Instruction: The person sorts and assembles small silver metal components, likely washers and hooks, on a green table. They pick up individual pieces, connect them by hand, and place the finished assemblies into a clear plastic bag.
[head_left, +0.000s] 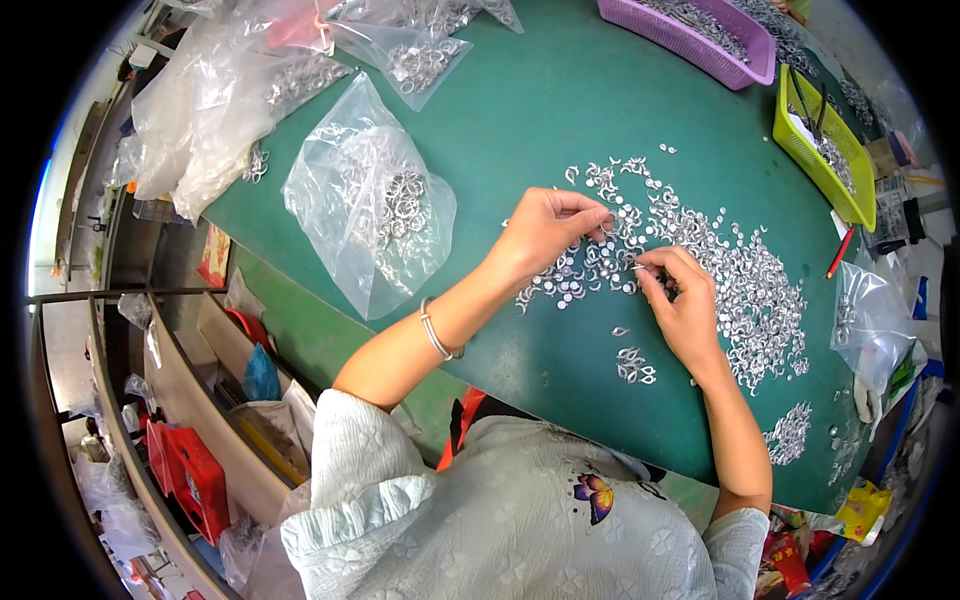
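A big pile of small curved silver metal pieces [765, 300] spreads over the green table, with round-ended ones among them. Over its left part, my left hand [545, 235] is closed, thumb and forefinger pinched together; what sits between them is too small to make out. My right hand [685, 300] is closed too, pinching a small silver metal piece at its fingertips, just above the pile and a short way from the left fingertips. Nearer to me, left of my right wrist, lies a small group of loop-shaped metal pieces [635, 367].
A clear plastic bag [370, 200] of silver rings lies left of my hands. More filled bags [240, 100] crowd the far left. A purple basket [690, 40] and a lime-green basket [830, 160] stand far right, near a red pen [840, 252]. Another heap [788, 434] lies near right.
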